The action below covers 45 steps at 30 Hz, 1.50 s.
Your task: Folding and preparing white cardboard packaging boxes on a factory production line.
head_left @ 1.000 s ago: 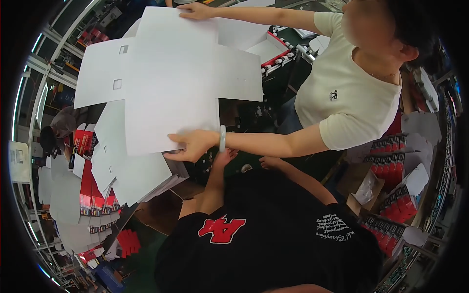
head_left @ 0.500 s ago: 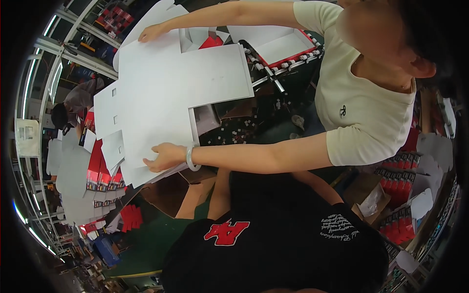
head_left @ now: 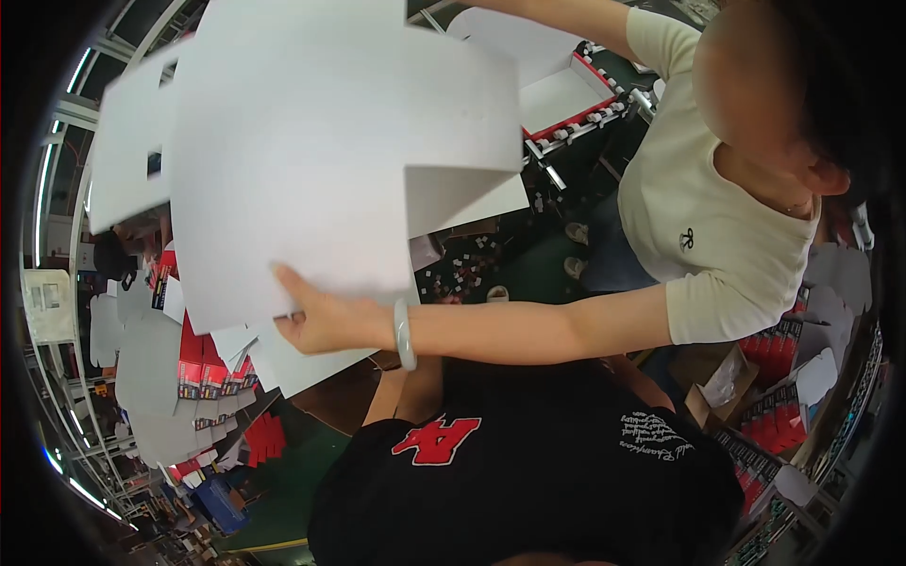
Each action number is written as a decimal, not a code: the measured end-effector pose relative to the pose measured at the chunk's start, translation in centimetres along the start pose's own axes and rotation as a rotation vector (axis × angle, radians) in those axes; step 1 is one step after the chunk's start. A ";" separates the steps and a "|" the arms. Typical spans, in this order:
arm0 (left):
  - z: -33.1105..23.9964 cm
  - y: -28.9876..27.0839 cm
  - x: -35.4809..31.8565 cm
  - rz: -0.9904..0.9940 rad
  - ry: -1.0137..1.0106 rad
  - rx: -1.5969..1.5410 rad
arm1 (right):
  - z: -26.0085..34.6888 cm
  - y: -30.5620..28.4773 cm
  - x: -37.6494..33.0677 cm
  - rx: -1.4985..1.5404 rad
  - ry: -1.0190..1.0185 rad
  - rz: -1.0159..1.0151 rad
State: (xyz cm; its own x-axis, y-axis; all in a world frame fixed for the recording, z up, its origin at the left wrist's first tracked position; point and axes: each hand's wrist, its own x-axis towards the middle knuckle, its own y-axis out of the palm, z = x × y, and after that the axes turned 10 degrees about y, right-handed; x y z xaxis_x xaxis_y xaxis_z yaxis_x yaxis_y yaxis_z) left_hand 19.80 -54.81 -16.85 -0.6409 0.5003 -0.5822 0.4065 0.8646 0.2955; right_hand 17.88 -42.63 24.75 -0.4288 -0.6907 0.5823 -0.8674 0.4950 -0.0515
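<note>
A co-worker in a cream short-sleeved top holds up a large white die-cut cardboard sheet [head_left: 302,132]. The co-worker's near hand [head_left: 330,321], below a pale bangle, grips the sheet's near edge; the far hand is out of the picture. Beneath it, more white cardboard [head_left: 316,366] shows along the near and right edges. My left forearm [head_left: 406,391] reaches up beneath the co-worker's arm, and my left hand is hidden there. Of my right arm [head_left: 644,382] only a part shows beside my black shirt; the co-worker's arm covers the rest, and my right hand cannot be seen.
A white tray-like box with red edges [head_left: 566,99] sits on a roller frame at the far right. Red printed boxes [head_left: 203,363] and white flaps are stacked at left. More red boxes [head_left: 769,354] and an open brown carton [head_left: 722,382] stand at right. White scraps litter the green floor.
The co-worker has raised the top white sheet off the cardboard beneath, and it now looks larger and tilted. The co-worker's far hand has left the picture. My forearms have hardly moved.
</note>
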 end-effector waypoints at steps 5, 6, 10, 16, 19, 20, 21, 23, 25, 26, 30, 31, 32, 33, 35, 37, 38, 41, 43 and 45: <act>-4.4 4.8 2.3 0.119 -0.262 0.044 | 1.9 -9.3 -22.3 0.018 0.226 0.385; -7.1 8.0 0.8 0.195 -0.290 -0.068 | 4.9 -14.5 -31.7 0.128 0.302 0.689; -14.8 18.9 -3.3 0.551 0.113 -0.148 | 19.1 -23.1 -56.4 0.603 0.622 1.895; -22.6 25.0 -6.2 0.295 0.376 -0.511 | 20.2 -19.5 -55.4 0.908 1.260 2.197; -25.0 25.1 -6.9 -0.017 0.489 -0.483 | 19.3 -19.2 -55.4 0.893 0.866 2.216; -25.6 24.7 -6.7 -0.075 0.519 -0.518 | 18.9 -19.5 -56.0 0.896 0.828 2.218; -26.1 23.7 -6.4 -0.112 0.546 -0.585 | 19.0 -19.8 -56.4 0.908 0.776 2.217; -26.7 21.9 -5.3 -0.056 0.590 -0.800 | 18.6 -20.8 -57.8 0.907 0.844 2.261; -28.1 21.9 -6.5 0.077 0.622 -0.975 | 18.4 -21.4 -58.7 0.912 0.900 2.298; -27.8 21.5 -6.5 0.078 0.621 -0.977 | 18.3 -21.9 -58.9 0.936 0.861 2.320; -23.1 20.6 -5.7 -0.011 0.463 -0.718 | 18.1 -22.7 -59.7 0.957 0.849 2.337; -21.7 21.7 -5.7 -0.008 0.401 -0.603 | 18.6 -23.3 -60.4 0.952 0.854 2.339; -19.7 22.6 -5.3 0.013 0.340 -0.567 | 19.5 -23.8 -61.5 0.887 0.985 2.333; -17.3 22.8 -4.4 0.029 0.283 -0.530 | 19.9 -24.1 -62.3 0.825 1.110 2.318; -12.4 21.9 -2.8 -0.013 0.045 -0.601 | 19.3 -23.9 -62.6 0.892 1.006 2.330; -8.1 20.0 -1.3 0.019 -0.108 -0.685 | 18.3 -23.5 -62.0 1.013 0.809 2.342; -6.8 19.5 -1.0 0.047 -0.157 -0.704 | 17.9 -23.4 -61.8 1.070 0.712 2.344; -5.9 18.5 -0.7 -0.141 -0.166 -0.632 | 17.1 -23.7 -61.8 1.135 0.591 2.372; -6.3 17.9 -0.3 -0.193 -0.134 -0.622 | 17.2 -23.8 -61.9 1.131 0.583 2.397; -7.1 17.6 0.4 -0.281 -0.029 -0.388 | 17.5 -24.1 -62.5 1.072 1.062 2.617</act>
State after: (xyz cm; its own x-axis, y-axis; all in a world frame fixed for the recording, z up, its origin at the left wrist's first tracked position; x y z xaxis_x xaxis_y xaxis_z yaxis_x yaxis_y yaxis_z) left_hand 22.08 -39.06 -6.48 -0.6708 0.2476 -0.6991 -0.0567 0.9227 0.3812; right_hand 61.12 -20.67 -24.62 -0.1322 0.3862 -0.9129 0.4214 -0.8117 -0.4044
